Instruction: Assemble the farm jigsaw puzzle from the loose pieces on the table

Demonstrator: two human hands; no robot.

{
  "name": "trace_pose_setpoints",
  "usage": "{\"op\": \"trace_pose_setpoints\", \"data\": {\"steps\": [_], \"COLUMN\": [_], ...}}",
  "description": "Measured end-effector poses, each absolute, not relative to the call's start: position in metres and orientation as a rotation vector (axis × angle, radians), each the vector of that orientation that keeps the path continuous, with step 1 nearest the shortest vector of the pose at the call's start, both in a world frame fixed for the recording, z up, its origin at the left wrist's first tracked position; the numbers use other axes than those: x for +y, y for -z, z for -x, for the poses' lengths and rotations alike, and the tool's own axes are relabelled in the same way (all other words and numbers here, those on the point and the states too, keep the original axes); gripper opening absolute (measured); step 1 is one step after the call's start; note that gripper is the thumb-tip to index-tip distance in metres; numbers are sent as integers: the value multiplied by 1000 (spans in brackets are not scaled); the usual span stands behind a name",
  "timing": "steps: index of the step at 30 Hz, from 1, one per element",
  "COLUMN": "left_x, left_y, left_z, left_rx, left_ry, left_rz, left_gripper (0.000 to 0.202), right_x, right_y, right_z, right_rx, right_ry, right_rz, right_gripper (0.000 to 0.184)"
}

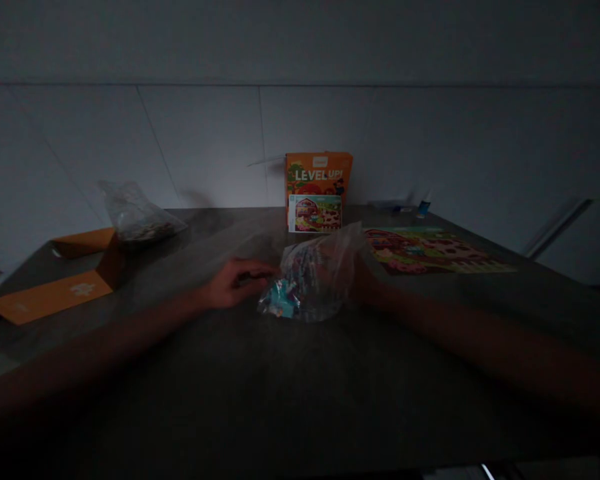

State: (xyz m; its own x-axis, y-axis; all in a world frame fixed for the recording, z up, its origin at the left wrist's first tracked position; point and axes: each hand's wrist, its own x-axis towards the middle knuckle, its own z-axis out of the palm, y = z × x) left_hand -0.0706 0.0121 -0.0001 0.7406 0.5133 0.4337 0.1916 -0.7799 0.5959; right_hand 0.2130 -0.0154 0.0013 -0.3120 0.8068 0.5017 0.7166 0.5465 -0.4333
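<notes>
A clear plastic bag [325, 287] stands tilted over the middle of the dark table. Teal puzzle pieces [283, 299] are gathered in its lower left corner. My left hand [233, 283] is at the bag's left side, thumb and fingers apart, fingertips close to the plastic; whether they touch it I cannot tell. On the other side, my right hand [367, 280] grips the bag near its raised right edge. Its fingers show only dimly through the plastic, and I cannot make out whether they are behind the bag or inside it.
An orange "LEVEL UP!" box [320, 163] stands by the wall, a farm picture card [317, 213] leaning on it. A farm poster [435, 250] lies right. At left are an open orange box part [55, 297] and another filled bag [140, 220]. A small bottle [423, 205] stands back right.
</notes>
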Motion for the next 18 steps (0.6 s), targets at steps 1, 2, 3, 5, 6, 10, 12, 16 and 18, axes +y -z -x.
{"op": "trace_pose_setpoints", "data": {"steps": [1,2,3,5,6,10,12,16,18], "left_x": [11,11,10,8,7,-4,-9,-15,-16], "left_y": [0,0,-1,-3,-4,-6,-6,-3,-2], "left_z": [71,70,70,68,66,52,47,42,43], "left_rx": [523,513,501,474,463,544,604,584,555], "left_ry": [-781,-749,-717,-665,-644,-663,-703,-727,-717], "left_rz": [-2356,-2304,-2269,-2262,-2281,-2441,-2538,-2606,-2601], "left_gripper": [32,34,37,44,48,51,45,43,45], "right_x": [-14,-13,-12,-12,-11,-10,-9,-8,-8], "right_y": [-1,0,1,3,3,2,2,3,5], "right_z": [-213,-213,-213,-213,-213,-210,-207,-201,-199], "right_rx": [-2079,-2075,-2094,-2150,-2172,-2150,-2085,-1948,-1960], "right_ry": [-226,-296,-382,-557,-620,-725,-870,-996,-961], "right_rz": [1203,1170,1122,1004,942,794,703,675,738], "right_gripper": [20,24,28,32,32,30,29,34,33]}}
